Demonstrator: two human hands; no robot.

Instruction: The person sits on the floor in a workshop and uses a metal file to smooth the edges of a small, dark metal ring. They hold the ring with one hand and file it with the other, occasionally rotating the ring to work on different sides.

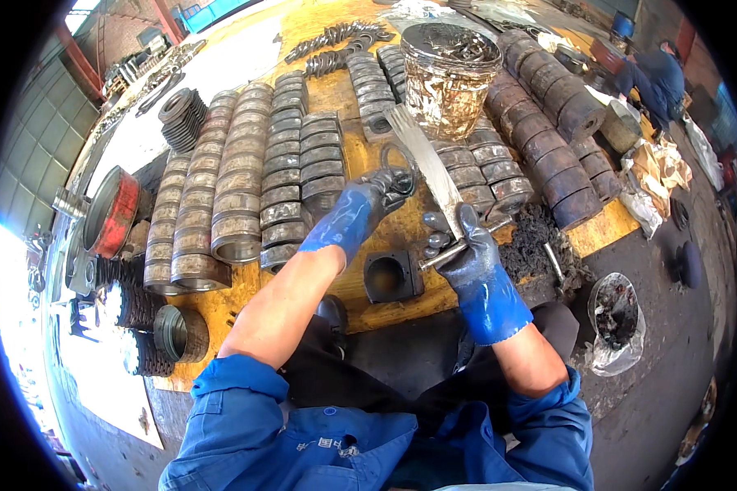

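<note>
My left hand (367, 200), in an oily blue glove, is closed around thin dark metal rings (400, 168). My right hand (477, 258), gloved alike, grips a long flat metal bar (428, 164) that slants up and to the left. A short round metal rod (444, 255) crosses under its fingers; whether it is joined to the bar I cannot tell. Between and below my hands, a dark metal piston (391, 277) with a round opening sits on the yellow board. The bar's far end lies close to a grimy bucket (446, 90).
Rows of metal cylinders (241, 172) lie at left, with darker ones (540, 131) at right. A red ring-shaped part (115, 213) stands far left. Black sludge (540, 245), a metal rod (555, 263) and a lined tub (616, 315) are at right. Another person (659, 82) crouches far right.
</note>
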